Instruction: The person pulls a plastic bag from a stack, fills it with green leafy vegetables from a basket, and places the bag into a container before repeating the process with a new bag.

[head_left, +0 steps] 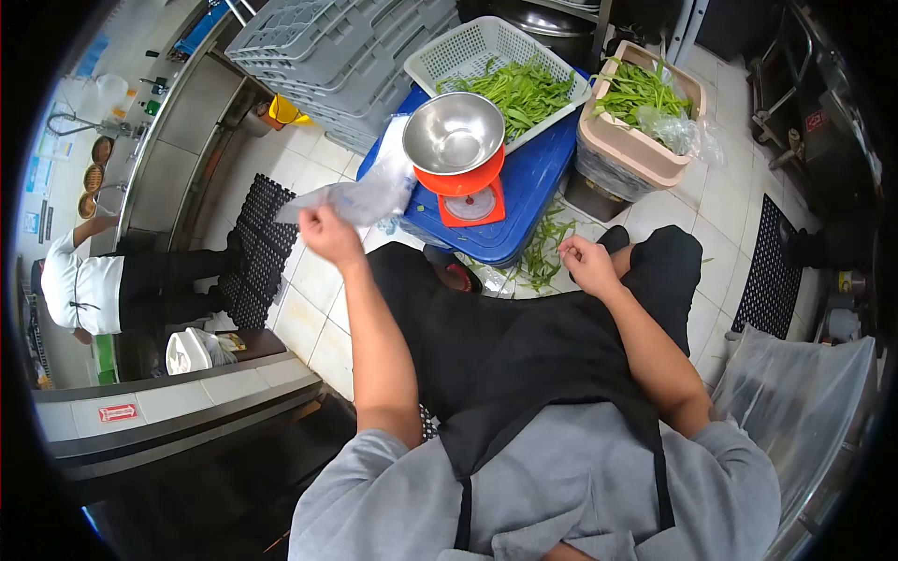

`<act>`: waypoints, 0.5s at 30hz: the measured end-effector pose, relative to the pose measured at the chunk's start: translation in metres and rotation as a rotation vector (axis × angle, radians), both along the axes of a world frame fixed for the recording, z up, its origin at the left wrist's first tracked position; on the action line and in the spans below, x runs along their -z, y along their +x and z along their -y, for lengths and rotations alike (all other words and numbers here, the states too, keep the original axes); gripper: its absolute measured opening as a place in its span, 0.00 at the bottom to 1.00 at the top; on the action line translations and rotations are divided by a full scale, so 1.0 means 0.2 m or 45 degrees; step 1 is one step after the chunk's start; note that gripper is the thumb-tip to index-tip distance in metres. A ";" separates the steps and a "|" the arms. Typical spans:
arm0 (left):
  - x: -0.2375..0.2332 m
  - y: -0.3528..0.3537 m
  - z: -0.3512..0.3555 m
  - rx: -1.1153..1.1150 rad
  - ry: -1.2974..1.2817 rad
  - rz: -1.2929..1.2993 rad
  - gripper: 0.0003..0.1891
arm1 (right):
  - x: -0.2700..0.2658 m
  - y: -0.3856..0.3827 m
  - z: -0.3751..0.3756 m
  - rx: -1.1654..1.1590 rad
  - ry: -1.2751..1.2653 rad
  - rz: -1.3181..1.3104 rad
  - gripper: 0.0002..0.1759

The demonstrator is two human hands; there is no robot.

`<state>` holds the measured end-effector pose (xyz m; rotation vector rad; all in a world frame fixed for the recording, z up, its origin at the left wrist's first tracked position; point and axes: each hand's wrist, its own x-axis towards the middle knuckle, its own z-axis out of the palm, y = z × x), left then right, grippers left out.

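Note:
My left hand [331,234] is closed on the edge of a clear plastic bag [360,198], which stretches toward the blue lid. My right hand [587,266] is held above my right knee side with its fingers curled; what it holds, if anything, is too small to make out. Between and beyond the hands, a steel bowl [454,134] rests on an orange scale [471,204] on a blue lidded bin [524,187]. Behind the bowl, a white perforated basket [440,58] holds green leafy stems [524,93].
A beige tub [645,168] with greens and plastic stands at the right. Loose leaves [543,252] lie on the floor. Grey racks [327,56] are stacked at the back left. A co-worker [89,290] stands at the far-left counter.

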<state>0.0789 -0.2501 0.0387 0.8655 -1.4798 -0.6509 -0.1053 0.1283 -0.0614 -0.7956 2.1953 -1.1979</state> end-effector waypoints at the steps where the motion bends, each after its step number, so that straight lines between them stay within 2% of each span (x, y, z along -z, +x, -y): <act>1: -0.13 0.02 -0.08 0.155 0.067 -0.263 0.08 | 0.00 0.00 0.01 0.006 -0.025 0.007 0.07; 2: -0.22 0.07 -0.12 0.277 0.112 -0.335 0.06 | 0.00 0.00 0.01 0.011 -0.053 0.014 0.08; 4: -0.43 0.14 -0.27 0.723 0.305 -0.559 0.01 | -0.01 0.01 0.02 0.011 -0.093 0.050 0.08; 6: -0.51 0.23 -0.34 1.098 0.523 -0.666 0.06 | -0.10 0.01 0.05 -0.005 -0.125 0.102 0.08; 7: -0.55 0.25 -0.38 1.249 0.619 -0.703 0.09 | -0.18 0.01 0.07 -0.058 -0.239 0.148 0.10; 9: -0.53 0.25 -0.47 1.333 0.960 -0.919 0.18 | -0.34 0.03 0.12 -0.146 -0.461 0.244 0.13; 12: -0.49 0.20 -0.58 1.741 1.375 -0.952 0.27 | -0.60 0.03 0.21 -0.297 -0.789 0.160 0.24; 13: -0.48 0.17 -0.63 1.804 1.482 -0.980 0.28 | -0.68 0.03 0.24 -0.311 -0.883 0.126 0.28; 15: -0.42 0.13 -0.68 1.920 1.599 -0.931 0.28 | -0.74 0.04 0.28 -0.446 -0.949 0.333 0.29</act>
